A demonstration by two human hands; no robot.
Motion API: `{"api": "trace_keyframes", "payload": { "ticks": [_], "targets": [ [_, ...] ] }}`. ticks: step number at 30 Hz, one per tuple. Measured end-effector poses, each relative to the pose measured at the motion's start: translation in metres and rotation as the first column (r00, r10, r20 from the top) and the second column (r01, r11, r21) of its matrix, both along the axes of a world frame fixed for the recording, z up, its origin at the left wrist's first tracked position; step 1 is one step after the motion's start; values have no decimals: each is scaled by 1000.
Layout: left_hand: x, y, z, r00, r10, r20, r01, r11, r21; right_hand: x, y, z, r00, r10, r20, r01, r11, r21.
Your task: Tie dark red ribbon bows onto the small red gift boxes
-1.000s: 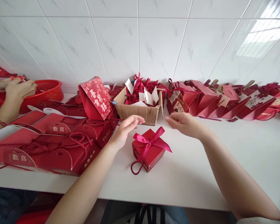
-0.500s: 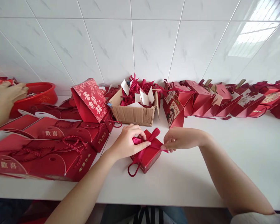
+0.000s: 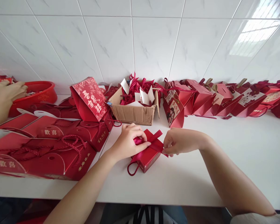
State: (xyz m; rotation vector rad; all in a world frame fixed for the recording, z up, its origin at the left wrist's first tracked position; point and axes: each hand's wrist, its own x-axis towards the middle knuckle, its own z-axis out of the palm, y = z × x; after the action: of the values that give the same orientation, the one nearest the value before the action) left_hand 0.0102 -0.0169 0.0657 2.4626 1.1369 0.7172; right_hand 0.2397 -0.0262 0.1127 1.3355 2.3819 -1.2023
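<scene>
A small red gift box (image 3: pixel 149 162) lies on the white table in front of me, with a dark red ribbon (image 3: pixel 156 135) tied over its top. My left hand (image 3: pixel 132 141) rests on the box's left side, thumb and fingers pinching the ribbon's bow. To the right of the box, my right hand (image 3: pixel 174 143) grips a ribbon tail between thumb and fingertips. A twisted cord loop (image 3: pixel 132 169) sticks out at the box's lower left corner.
Behind the box stands a cardboard carton (image 3: pixel 132 114) full of ribbons and white cards. Finished-looking red boxes (image 3: pixel 201 96) line the wall at right. Flat red gift boxes with cords (image 3: pixel 44 155) are stacked at left. A co-worker's hand (image 3: pixel 10 91) is over a red basin (image 3: pixel 45 96).
My right hand has shifted slightly down with the ribbon tail. My left hand keeps its hold on the bow, and the box stays in place.
</scene>
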Motion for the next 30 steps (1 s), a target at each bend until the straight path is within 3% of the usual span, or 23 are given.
{"api": "trace_keyframes", "payload": {
  "ticks": [15, 24, 27, 30],
  "targets": [
    [0, 3, -3, 1000, -8, -7, 7, 997, -77, 10, 6, 0, 997, 79, -6, -79, 997, -24],
    [-1, 3, -4, 1000, -31, -3, 31, 994, -102, 16, 9, 3, 996, 94, 9, -91, 983, -158],
    [-1, 4, -5, 999, -38, 31, 42, 991, -123, 21, 10, 4, 993, 110, 33, -106, 989, -102],
    [-4, 5, 1, 978, 19, 208, 20, 983, -183, 30, 10, 8, 997, 13, 82, -18, 998, 65]
  ]
}}
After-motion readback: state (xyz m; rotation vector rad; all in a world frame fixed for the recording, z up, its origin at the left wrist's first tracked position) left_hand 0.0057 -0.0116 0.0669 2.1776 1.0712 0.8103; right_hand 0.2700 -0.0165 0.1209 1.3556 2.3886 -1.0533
